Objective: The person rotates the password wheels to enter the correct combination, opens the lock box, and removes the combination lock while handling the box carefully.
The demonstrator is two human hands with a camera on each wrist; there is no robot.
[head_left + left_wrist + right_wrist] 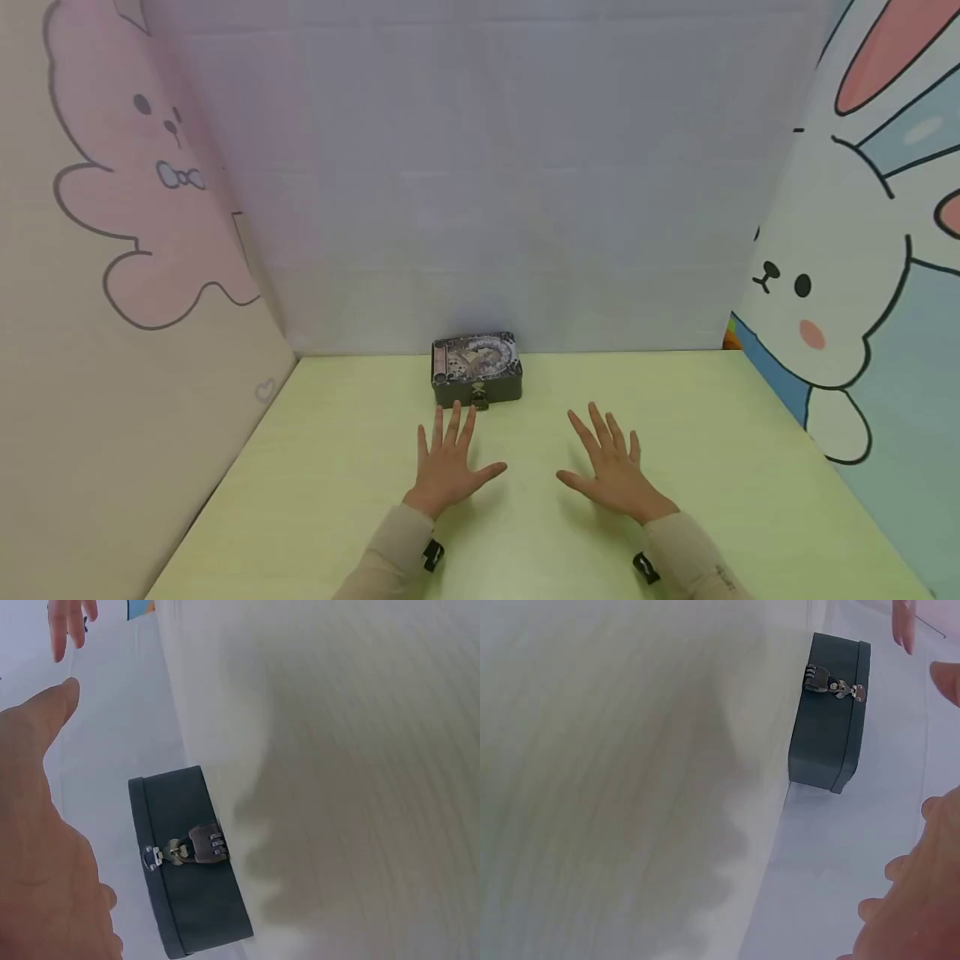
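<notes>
A dark box [477, 369] with a patterned lid stands at the back of the table, close to the rear wall. On its front hangs a combination padlock [208, 844] with several number wheels, hooked through a metal clasp [857, 693]. My left hand [448, 472] hovers just in front of the box, fingers straight and spread, holding nothing. To the right, my right hand [617, 475] is also spread out above the table and holds nothing. In the head view the left fingertips reach near the padlock; in the left wrist view hand and box are apart.
The pale yellow-green table [360, 433] meets a white cloth wall [480, 183] behind the box. A side panel with a pink cartoon animal [165, 200] stands on the left, and one with a white rabbit [840, 283] on the right.
</notes>
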